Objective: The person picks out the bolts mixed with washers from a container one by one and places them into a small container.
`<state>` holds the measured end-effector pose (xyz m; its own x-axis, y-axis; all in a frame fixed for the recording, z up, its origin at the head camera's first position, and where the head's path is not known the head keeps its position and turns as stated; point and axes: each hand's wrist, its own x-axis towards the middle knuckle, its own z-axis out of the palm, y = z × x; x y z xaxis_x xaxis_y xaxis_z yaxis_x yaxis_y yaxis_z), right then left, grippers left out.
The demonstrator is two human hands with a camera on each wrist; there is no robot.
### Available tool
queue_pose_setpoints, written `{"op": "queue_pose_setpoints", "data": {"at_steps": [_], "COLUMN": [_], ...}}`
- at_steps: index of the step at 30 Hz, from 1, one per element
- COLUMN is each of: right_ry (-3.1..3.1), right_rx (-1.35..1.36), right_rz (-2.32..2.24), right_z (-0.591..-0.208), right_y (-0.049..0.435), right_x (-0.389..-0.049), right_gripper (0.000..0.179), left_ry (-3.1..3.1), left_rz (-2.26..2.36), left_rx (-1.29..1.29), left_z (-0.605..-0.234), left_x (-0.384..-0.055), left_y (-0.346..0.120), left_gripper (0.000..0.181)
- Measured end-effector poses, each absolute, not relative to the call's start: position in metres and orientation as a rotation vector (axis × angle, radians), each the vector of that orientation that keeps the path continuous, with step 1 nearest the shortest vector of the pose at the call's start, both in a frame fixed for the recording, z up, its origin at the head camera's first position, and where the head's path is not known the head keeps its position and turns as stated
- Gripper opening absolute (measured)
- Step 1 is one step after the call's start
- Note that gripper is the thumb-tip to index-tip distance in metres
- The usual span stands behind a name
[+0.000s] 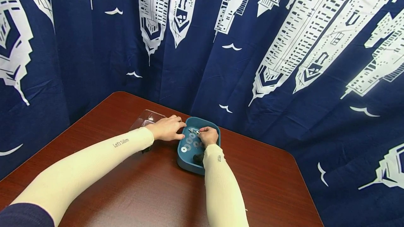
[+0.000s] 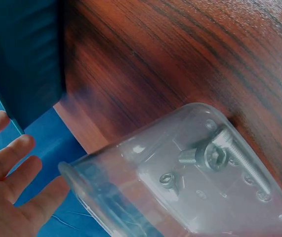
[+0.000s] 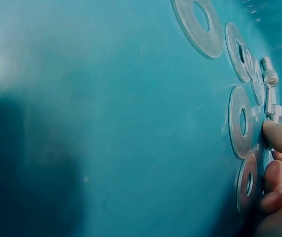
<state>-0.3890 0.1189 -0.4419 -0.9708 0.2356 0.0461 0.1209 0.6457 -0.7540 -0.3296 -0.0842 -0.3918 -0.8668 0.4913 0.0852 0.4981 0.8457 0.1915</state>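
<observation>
Fingers of the right hand [image 1: 209,136] curl right at the metal bolts [image 3: 270,79] in the blue tray [image 1: 189,166]; whether they pinch one, I can't tell. Washers [image 3: 235,123] lie beside them. The left hand [image 1: 165,128], fingers spread, is between the tray and a clear container [image 2: 220,210] on the worktop [image 1: 258,171].

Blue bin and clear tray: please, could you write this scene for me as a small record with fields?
Blue bin: on brown table, right of clear tray
Inside bin: flat washers, metal bolts
Inside tray: loose bolts
Left hand: extended at bin's left rim
Right hand: inside bin, at the metal bolts; grip unclear
Background: navy curtain with white buildings
</observation>
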Motion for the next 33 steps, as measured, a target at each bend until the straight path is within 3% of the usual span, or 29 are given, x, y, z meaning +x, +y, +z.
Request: {"op": "queue_pose_setpoints", "data": {"at_steps": [33], "right_ry": [-2.755], "right_rx": [-0.275], "right_rz": [1.274], "right_z": [-0.4358], "right_y": [0.1204], "right_x": [-0.3861], "right_gripper": [0.011], "left_ry": [-2.996], "left_rz": [-0.483], "left_rx": [-0.853], "left_z": [-0.394], "left_x": [-0.3284], "left_y": [-0.086], "left_gripper": [0.059]}}
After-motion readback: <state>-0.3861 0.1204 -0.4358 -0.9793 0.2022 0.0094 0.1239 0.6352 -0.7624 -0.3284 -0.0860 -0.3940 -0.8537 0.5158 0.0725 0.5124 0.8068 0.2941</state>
